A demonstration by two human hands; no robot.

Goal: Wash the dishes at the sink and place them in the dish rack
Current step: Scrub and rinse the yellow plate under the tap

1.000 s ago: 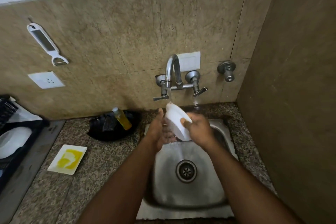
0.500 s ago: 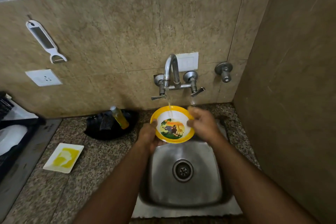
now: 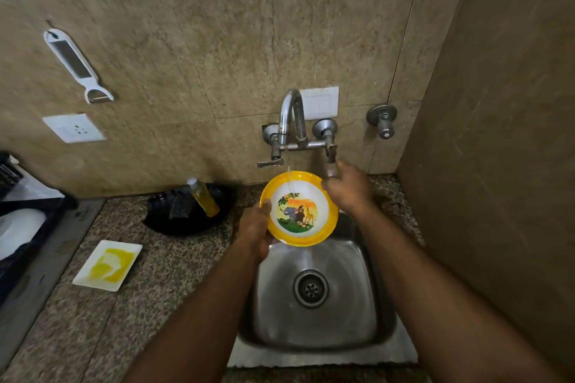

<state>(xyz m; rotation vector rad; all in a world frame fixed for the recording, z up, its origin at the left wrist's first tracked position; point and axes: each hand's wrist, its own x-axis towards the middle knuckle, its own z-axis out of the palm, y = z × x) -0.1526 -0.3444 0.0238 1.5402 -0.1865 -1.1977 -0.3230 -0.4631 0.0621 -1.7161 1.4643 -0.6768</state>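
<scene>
A yellow-rimmed bowl [image 3: 299,209] with a cartoon animal picture inside is held over the steel sink [image 3: 314,289], its inside facing me. My left hand [image 3: 255,228] grips the bowl's left rim. A thin stream of water runs from the tap [image 3: 291,121] onto the bowl's top edge. My right hand [image 3: 347,188] is off the bowl and rests at the tap's right lever handle [image 3: 331,154], fingers curled around it. The dark dish rack [image 3: 18,227] at the far left edge holds a white dish [image 3: 18,228].
A black dish [image 3: 189,211] with a scrubber and a yellow soap bottle [image 3: 203,197] sits on the granite counter left of the sink. A white tray [image 3: 107,264] with yellow soap lies nearer me. A peeler [image 3: 77,67] hangs on the wall. A side wall stands close on the right.
The bowl was turned from its white underside to its inside facing me. My right hand then let go of the bowl's rim and moved up to the right tap lever.
</scene>
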